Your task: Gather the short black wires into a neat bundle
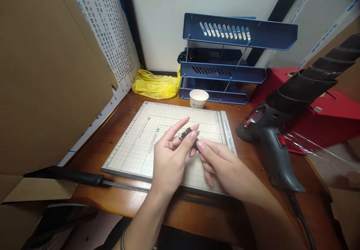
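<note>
A small black comb-like piece (186, 133) with a row of short teeth is held up between my two hands. My left hand (171, 160) pinches it between thumb and fingers, with the index finger stretched out past it. At the piece's lower right end, my right hand (222, 163) closes thumb and fingertips on it. The fingers cover much of the piece, so its full shape is hidden. Both hands are above a gridded paper cutter board (132, 141), whose black-handled cutting arm (81, 175) lies along the near side.
A white paper cup (198, 99) stands behind the board, before a blue tiered document tray (225, 72). A yellow plastic bag (156, 85) lies at the back left. On the right are a black heat gun (277, 152) with its cord and a red box (334, 111). Cardboard (50, 74) borders the left.
</note>
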A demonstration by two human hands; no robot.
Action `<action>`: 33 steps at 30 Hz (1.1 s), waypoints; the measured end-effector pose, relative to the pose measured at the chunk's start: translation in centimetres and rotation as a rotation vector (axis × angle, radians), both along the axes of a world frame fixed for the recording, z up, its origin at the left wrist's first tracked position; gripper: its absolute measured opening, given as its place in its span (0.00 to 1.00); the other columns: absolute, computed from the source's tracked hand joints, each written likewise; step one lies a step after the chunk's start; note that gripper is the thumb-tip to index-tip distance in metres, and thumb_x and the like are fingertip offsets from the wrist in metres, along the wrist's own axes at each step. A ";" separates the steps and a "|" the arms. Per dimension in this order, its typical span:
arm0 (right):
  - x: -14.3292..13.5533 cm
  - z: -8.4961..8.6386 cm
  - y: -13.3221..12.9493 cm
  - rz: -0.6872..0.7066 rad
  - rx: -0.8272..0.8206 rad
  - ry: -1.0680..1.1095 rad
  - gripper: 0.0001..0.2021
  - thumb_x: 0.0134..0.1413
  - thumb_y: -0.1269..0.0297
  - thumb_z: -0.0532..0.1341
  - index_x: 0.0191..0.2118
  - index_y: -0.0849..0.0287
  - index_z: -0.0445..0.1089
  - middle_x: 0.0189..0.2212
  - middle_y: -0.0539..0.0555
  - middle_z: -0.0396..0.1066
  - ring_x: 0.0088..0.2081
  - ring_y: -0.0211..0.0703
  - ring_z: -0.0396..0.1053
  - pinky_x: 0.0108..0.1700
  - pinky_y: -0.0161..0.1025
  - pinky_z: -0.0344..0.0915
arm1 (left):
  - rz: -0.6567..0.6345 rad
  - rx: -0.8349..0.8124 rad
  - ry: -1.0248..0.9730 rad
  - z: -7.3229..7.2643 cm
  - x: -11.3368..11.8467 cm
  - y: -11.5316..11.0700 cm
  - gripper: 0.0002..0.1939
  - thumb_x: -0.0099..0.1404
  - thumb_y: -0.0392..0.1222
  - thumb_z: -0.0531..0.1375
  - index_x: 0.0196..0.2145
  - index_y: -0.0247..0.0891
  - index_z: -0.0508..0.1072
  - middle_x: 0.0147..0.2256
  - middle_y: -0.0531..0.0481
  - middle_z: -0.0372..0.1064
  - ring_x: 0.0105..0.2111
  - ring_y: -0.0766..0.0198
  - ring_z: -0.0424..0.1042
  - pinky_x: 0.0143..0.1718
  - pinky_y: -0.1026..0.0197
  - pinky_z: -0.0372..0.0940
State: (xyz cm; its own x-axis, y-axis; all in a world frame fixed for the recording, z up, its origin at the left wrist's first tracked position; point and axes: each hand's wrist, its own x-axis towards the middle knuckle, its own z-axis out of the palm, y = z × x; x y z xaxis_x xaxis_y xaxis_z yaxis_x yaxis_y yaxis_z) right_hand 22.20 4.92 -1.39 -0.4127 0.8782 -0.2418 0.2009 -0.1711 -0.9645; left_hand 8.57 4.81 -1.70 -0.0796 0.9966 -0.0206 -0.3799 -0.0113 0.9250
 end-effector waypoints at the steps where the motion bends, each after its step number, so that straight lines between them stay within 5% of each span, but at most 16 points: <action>1: 0.0 0.0 0.0 -0.001 0.001 0.000 0.20 0.69 0.46 0.47 0.31 0.57 0.55 0.18 0.42 0.50 0.17 0.32 0.56 0.21 0.32 0.54 | -0.022 0.005 0.015 0.0 0.0 -0.1 0.24 0.62 0.44 0.68 0.55 0.47 0.71 0.39 0.50 0.79 0.45 0.63 0.77 0.34 0.75 0.68; 7: 0.0 0.1 -0.5 -0.015 0.021 0.026 0.24 0.67 0.44 0.49 0.26 0.56 0.51 0.17 0.43 0.52 0.18 0.32 0.56 0.21 0.32 0.55 | -0.154 0.011 0.001 -0.1 0.2 -0.2 0.25 0.69 0.45 0.62 0.61 0.46 0.64 0.42 0.48 0.79 0.44 0.64 0.77 0.41 0.71 0.70; 14: 0.1 0.3 -0.1 -0.054 0.018 0.112 0.21 0.67 0.45 0.50 0.30 0.57 0.56 0.18 0.42 0.50 0.17 0.31 0.54 0.20 0.31 0.55 | -0.111 0.024 -0.014 -0.3 0.3 -0.6 0.34 0.67 0.44 0.63 0.66 0.49 0.54 0.45 0.49 0.78 0.47 0.63 0.76 0.51 0.63 0.69; 21: 0.3 0.6 0.1 -0.032 0.084 -0.063 0.22 0.68 0.47 0.49 0.27 0.57 0.56 0.16 0.45 0.57 0.20 0.33 0.56 0.23 0.32 0.56 | -0.114 0.033 0.057 -0.8 0.0 -1.1 0.27 0.68 0.43 0.62 0.63 0.44 0.62 0.50 0.46 0.75 0.51 0.61 0.74 0.56 0.62 0.67; 33: 0.1 -0.2 0.4 -0.028 0.055 0.014 0.23 0.66 0.44 0.50 0.28 0.58 0.59 0.17 0.43 0.54 0.18 0.32 0.56 0.22 0.32 0.56 | -0.093 0.007 0.073 -0.9 -0.2 -1.1 0.28 0.69 0.45 0.61 0.65 0.45 0.61 0.50 0.46 0.75 0.51 0.60 0.74 0.56 0.62 0.66</action>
State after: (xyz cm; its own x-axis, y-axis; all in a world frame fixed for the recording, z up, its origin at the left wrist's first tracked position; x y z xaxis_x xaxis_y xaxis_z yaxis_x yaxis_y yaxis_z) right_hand 22.28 5.32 -1.56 -0.3908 0.9013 -0.1869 0.1833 -0.1227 -0.9754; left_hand 8.41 3.73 -2.59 0.0123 0.9999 -0.0109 -0.3116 0.0142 0.9501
